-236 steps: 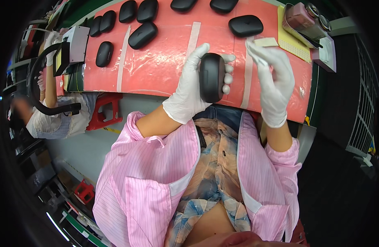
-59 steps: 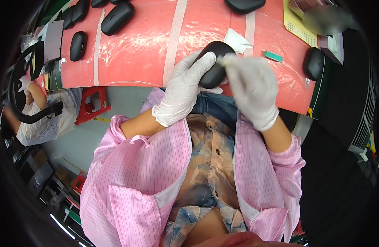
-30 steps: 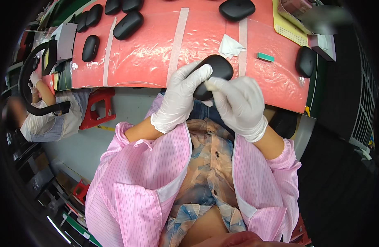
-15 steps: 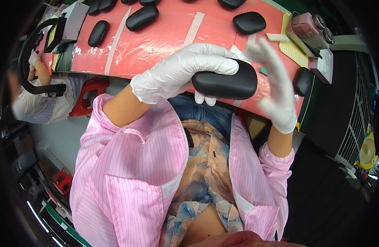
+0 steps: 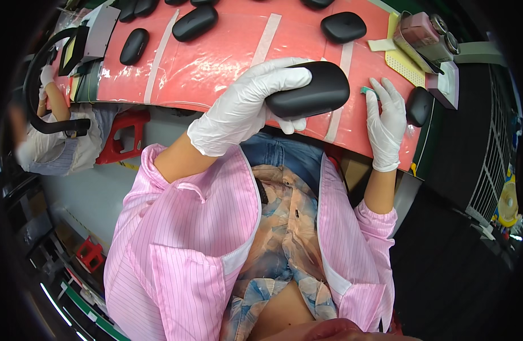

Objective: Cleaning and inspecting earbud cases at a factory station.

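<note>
The white-gloved left hand (image 5: 241,105) grips the left end of a rounded black case (image 5: 315,94); the white-gloved right hand (image 5: 386,125) has thumb and fingertips at a small green block (image 5: 365,90), pinched or not I cannot tell; a second black case (image 5: 419,106) lies just right of that hand; a steady left hold and light right touch, avoiding that neighbour, should work best.

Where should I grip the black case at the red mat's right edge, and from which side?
Probably grip the black case across its narrow middle, by its two long sides, coming from above and the near end. It is a rounded oval lying lengthwise near to far; the pale purple box crowds its far end, and the right hand is just left of it.
</note>
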A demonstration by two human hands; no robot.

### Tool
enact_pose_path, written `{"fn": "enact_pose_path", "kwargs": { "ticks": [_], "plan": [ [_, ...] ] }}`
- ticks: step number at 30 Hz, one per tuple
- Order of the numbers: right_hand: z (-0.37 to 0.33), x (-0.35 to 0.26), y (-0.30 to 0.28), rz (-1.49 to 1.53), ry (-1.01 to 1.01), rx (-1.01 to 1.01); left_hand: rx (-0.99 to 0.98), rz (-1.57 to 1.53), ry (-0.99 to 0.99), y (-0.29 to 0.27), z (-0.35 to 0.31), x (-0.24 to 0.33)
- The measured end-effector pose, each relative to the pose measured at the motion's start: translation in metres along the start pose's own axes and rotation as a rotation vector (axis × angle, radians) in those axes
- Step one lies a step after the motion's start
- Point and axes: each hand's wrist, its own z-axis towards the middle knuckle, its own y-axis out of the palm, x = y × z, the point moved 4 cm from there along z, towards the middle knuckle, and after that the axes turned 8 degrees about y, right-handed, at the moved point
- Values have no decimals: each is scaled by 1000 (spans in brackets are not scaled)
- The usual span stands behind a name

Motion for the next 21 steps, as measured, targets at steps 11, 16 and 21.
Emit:
{"fn": "enact_pose_path", "kwargs": {
  "ticks": [11, 16, 21],
  "plan": [
    [8, -27, -14, 326, 33, 175, 117, -12, -93, -15, 1, -23],
    [79, 2, 11, -29, -139, 95, 278, -145, -186, -29, -3, -51],
    [99, 10, 12, -481, -366, 27, 301, -179, -146, -25, 2, -53]
  ]
}}
